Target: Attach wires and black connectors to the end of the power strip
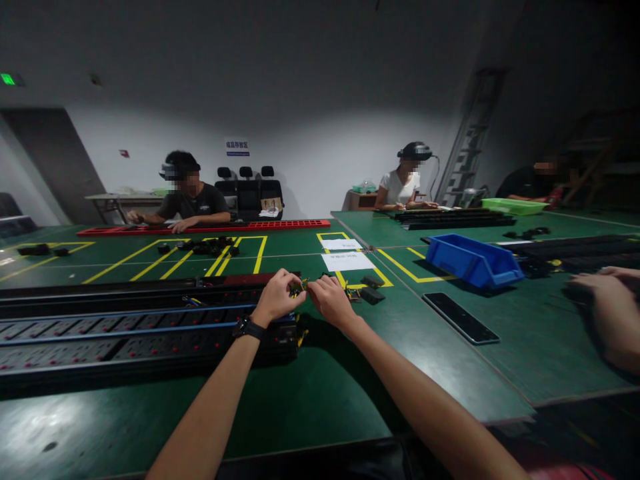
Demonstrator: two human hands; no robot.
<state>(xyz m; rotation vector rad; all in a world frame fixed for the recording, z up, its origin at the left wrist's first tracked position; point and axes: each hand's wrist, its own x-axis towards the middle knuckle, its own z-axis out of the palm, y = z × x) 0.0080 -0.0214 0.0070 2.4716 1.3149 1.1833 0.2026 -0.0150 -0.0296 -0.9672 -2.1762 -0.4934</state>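
My left hand (277, 295), with a black watch on its wrist, is closed in a pinch at the right end of the long black strips. Its fingertips hold a thin yellow-green wire (303, 285). Close beside it, my right hand (330, 297) is also closed, its fingertips at the same wire; the wire's ends are hidden by the fingers. Under and left of my hands lie several long black socket strips (115, 348) with red dots and blue edges. More yellow wires (303, 333) stick out of a strip's near end. Small black blocks (373, 295) with wires lie right of my hands.
A blue bin (473, 261) and a black phone (460, 317) lie to the right. Another person's hand (607, 300) is at the far right. White papers (347, 260) and a red frame (200, 228) lie farther back. Several people sit around the green table (400, 360).
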